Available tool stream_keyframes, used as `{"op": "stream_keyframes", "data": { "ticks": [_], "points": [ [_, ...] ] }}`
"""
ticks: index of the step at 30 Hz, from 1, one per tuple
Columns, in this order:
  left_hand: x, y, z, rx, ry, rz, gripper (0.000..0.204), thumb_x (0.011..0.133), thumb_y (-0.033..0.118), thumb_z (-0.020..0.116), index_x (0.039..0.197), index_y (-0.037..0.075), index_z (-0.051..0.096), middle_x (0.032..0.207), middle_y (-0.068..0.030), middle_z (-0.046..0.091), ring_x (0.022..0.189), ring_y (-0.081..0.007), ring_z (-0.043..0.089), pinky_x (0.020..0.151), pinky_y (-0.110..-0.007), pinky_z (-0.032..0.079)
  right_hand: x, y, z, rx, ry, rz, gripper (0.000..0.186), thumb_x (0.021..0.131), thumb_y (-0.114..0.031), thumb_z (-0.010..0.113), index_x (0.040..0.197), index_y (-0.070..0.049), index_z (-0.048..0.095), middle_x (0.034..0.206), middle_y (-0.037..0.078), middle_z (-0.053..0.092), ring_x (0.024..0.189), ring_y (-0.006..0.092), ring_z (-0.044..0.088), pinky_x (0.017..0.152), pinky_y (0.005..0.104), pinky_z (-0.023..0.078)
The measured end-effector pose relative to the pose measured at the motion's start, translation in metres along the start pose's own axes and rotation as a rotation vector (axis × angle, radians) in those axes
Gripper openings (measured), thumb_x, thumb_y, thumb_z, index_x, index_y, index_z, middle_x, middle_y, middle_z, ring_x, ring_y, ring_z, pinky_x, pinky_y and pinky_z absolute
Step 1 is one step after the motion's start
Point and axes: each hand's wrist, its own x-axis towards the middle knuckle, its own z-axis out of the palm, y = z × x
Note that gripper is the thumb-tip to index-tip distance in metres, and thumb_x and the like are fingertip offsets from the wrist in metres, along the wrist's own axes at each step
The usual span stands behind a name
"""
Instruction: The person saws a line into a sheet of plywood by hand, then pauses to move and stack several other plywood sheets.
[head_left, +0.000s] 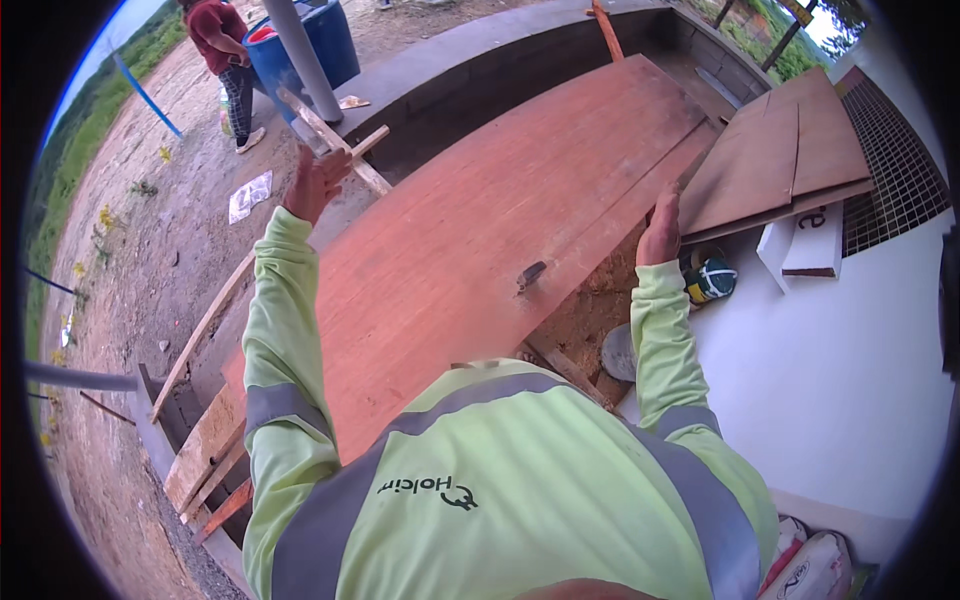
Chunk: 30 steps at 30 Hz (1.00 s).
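A large reddish-brown plywood sheet (pixel 470 220) lies in front of me across a low-walled pit. My left hand (pixel 316 183) is raised by its left edge, fingers stretched and apart, with nothing in it. By the opposite edge is my right hand (pixel 660 228), its fingers held out straight. It is next to the corner of the brown panels (pixel 780 150) on the right; whether it touches them I cannot tell. A small dark object (pixel 531 275) sits on the sheet near its right edge, too small to name.
Wooden strips (pixel 340 140) cross beside a grey post (pixel 303 60) at left; more boards (pixel 212 440) lie lower left. Beyond are a blue barrel (pixel 325 50) and a person in red (pixel 218 40). Right are black mesh (pixel 895 160), a dark green item (pixel 710 280) and sacks (pixel 815 570).
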Motion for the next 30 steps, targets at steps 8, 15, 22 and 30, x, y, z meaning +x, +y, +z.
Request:
{"op": "stream_keyframes", "data": {
  "ticks": [8, 15, 22, 30],
  "points": [
    [0.081, 0.030, 0.069, -0.014, -0.170, -0.049, 0.115, 0.079, 0.089, 0.014, 0.151, -0.001, 0.020, 0.157, -0.0168, 0.024, 0.146, -0.0317, 0.021, 0.117, -0.048, 0.008, -0.041, -0.080, -0.050, -0.066, 0.172, -0.015, 0.072, 0.103, -0.050, 0.026, 0.150, 0.003, 0.015, 0.160, 0.014, 0.012, 0.148, 0.0212, 0.011, 0.121, 0.0332, 0.010],
    [0.102, 0.029, 0.119, -0.037, -0.312, -0.069, 0.112, 0.081, 0.087, 0.011, 0.150, 0.000, 0.023, 0.156, -0.0138, 0.028, 0.145, -0.0289, 0.023, 0.116, -0.044, 0.013, -0.076, -0.069, -0.076, -0.268, 0.330, -0.116, 0.068, 0.105, -0.046, 0.017, 0.148, 0.006, 0.021, 0.158, 0.016, 0.020, 0.146, 0.0230, 0.018, 0.120, 0.0333, 0.010],
    [0.107, 0.029, 0.159, 0.015, -0.371, -0.098, 0.112, 0.080, 0.087, 0.013, 0.150, 0.000, 0.023, 0.157, -0.0159, 0.025, 0.145, -0.0305, 0.022, 0.117, -0.046, 0.013, -0.083, -0.053, -0.063, -0.182, 0.350, -0.027, 0.069, 0.105, -0.046, 0.018, 0.149, 0.006, 0.018, 0.159, 0.015, 0.016, 0.147, 0.0221, 0.015, 0.120, 0.0341, 0.006],
    [0.105, 0.042, 0.159, 0.059, -0.382, -0.092, 0.116, 0.079, 0.088, 0.015, 0.149, -0.003, 0.020, 0.156, -0.0189, 0.024, 0.146, -0.0321, 0.021, 0.118, -0.047, 0.011, -0.075, -0.024, -0.070, -0.340, 0.329, -0.065, 0.068, 0.104, -0.046, 0.024, 0.149, 0.005, 0.020, 0.158, 0.018, 0.019, 0.147, 0.0260, 0.017, 0.120, 0.0352, 0.012]
  ]
}}
